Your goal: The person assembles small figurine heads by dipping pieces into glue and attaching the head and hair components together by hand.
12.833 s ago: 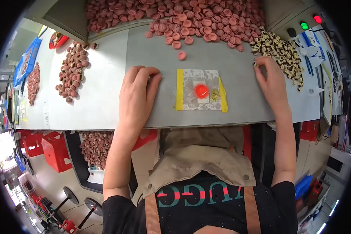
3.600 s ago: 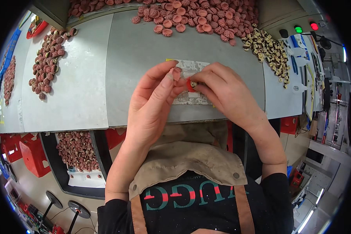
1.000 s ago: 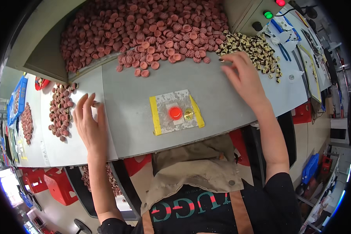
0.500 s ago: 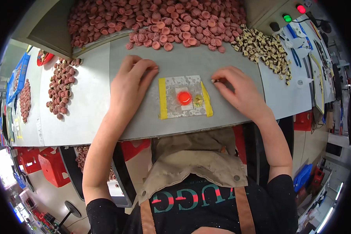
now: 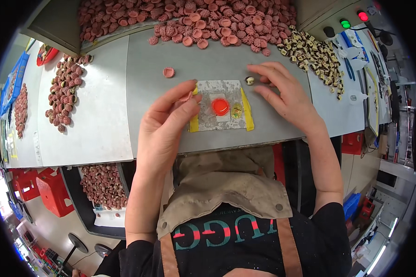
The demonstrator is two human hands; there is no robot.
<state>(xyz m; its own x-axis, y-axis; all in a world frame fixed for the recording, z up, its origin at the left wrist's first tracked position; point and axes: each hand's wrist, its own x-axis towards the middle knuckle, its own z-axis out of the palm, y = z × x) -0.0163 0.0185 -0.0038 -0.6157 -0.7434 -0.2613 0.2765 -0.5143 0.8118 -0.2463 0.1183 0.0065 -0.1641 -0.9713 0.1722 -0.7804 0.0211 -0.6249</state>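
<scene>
My left hand point(image 5: 164, 122) is closed, thumb and fingers pinching a small pink bumpy cup-shaped piece point(image 5: 186, 97) at the left edge of a worn grey-white pad point(image 5: 212, 124) with yellow tape down both sides. On the pad lie a round bright red disc point(image 5: 220, 107) and a smaller yellowish round item point(image 5: 236, 111). My right hand point(image 5: 286, 94) is open to the pad's right, thumb and fingers apart. A small cream-and-black piece point(image 5: 249, 81) sits by its fingertips, just past the pad's top right corner. Another pink cup point(image 5: 169, 72) rests beyond my left hand.
Loose pink cups point(image 5: 226, 23) are heaped along the far side. Cream-and-black pieces point(image 5: 312, 53) spread at far right, near blue-handled pliers point(image 5: 349, 68). Pink-and-cream pieces point(image 5: 64, 92) lie at left. Below the table edge, an open drawer point(image 5: 104, 187) holds more.
My left hand has come nearer and lower, now with a pink cup in its pinch; another cup shows beyond it. My right fingers have spread from the small cream-and-black piece. The view has shifted slightly.
</scene>
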